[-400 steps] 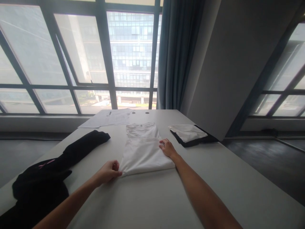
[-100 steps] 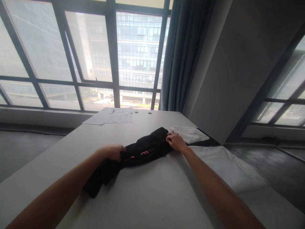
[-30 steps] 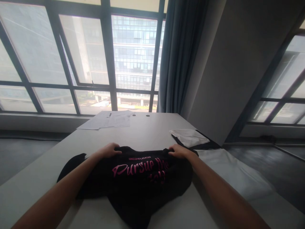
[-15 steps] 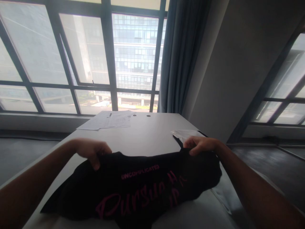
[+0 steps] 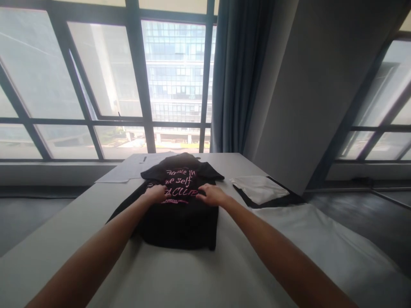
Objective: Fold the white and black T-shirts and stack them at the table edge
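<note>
A black T-shirt with pink lettering lies spread on the pale worktop, print side up, its collar end toward 12 o'clock and its hem toward the person at 6 o'clock. One sleeve points out toward 2 o'clock and more black cloth trails off the shirt toward 8 o'clock. The left hand rests palm down on the shirt at the left edge of the print, its fingers laid flat against the cloth and gripping nothing. The right hand lies the same way at the right edge of the print, fingers flat and a little spread, pressing on the fabric. The two hands are near each other, with the lower lines of pink lettering between them.

At 2 o'clock from the shirt, well apart from it, sits a folded white garment on top of a folded black garment whose edges show around it. At 4 o'clock a white cloth lies spread over the worktop's right side, under the right forearm. At 11 o'clock, just beyond the shirt's collar end, a few sheets of paper lie flat. Behind the worktop stand large windows and a blue-grey curtain.
</note>
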The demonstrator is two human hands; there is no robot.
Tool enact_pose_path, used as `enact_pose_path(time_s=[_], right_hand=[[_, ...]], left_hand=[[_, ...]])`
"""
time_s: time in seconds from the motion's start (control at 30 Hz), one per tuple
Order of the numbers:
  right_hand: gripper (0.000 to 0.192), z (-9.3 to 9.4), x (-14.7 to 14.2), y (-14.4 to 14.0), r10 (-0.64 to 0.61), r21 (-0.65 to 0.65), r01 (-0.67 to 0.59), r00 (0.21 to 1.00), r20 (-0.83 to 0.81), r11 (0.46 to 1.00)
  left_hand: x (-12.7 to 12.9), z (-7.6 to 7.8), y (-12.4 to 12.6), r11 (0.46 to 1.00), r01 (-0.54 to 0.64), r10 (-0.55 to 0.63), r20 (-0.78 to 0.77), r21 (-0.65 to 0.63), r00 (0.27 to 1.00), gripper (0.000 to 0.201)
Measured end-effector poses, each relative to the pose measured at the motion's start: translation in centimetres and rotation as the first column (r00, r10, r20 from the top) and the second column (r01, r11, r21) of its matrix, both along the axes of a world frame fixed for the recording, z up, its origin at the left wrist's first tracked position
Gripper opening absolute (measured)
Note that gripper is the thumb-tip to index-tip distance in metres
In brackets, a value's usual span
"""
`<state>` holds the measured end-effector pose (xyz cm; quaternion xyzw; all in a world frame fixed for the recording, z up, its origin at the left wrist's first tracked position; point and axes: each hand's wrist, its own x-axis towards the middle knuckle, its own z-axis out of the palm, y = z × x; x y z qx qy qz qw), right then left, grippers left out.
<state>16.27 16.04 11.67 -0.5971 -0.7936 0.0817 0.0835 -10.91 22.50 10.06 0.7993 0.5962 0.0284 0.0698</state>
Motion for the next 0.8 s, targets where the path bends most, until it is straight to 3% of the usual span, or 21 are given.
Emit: enact_pose_path(time_s=[0.1,0.2,0.33,0.47,0.6,0.7,0.8], right_hand=[[0.074,-4.9,-1.6,-2.3,0.040,-0.203,-0.033,0.999,0.029,0.979],[0.080,-7.1,-1.3,-3.2,0.015,-0.232,-0.010,1.000,0.020,0.973],[0.082,-7.5,1.3,-3.2,-0.013,-0.256,0.015,1.000,0.008,0.966],[0.084,-7.2,4.1,-3.8,-0.074,-0.291,0.083,0.996,0.043,0.953],[0.073,-6.7,5.1,-5.5,-0.145,-0.175,0.159,0.985,0.095,0.971],[0.066,-6.6,4.2,-7.0,-0.244,-0.113,0.243,0.970,0.001,0.964],[0.066,-6.8,2.9,-7.7,-0.289,-0.174,0.263,0.947,-0.140,0.949]], left_hand=[[-2.1,-3.6,-2.0,0.997,0.003,-0.005,-0.017,-0.080,1.000,0.063],[-3.8,-5.2,-3.8,0.993,0.014,-0.019,-0.033,-0.120,0.999,0.073],[-4.4,-5.8,-6.1,0.991,0.041,-0.050,-0.069,-0.126,0.996,0.082],[-4.9,-5.3,-8.2,0.967,0.170,-0.173,0.003,-0.189,0.985,0.096],[-8.4,-4.4,-9.2,0.936,0.254,-0.262,0.001,-0.242,0.965,0.104],[-12.0,-4.5,-9.2,0.987,0.127,-0.134,-0.070,-0.095,0.988,0.104],[-14.2,-5.5,-9.1,0.999,-0.002,0.003,-0.020,0.033,1.000,0.083]])
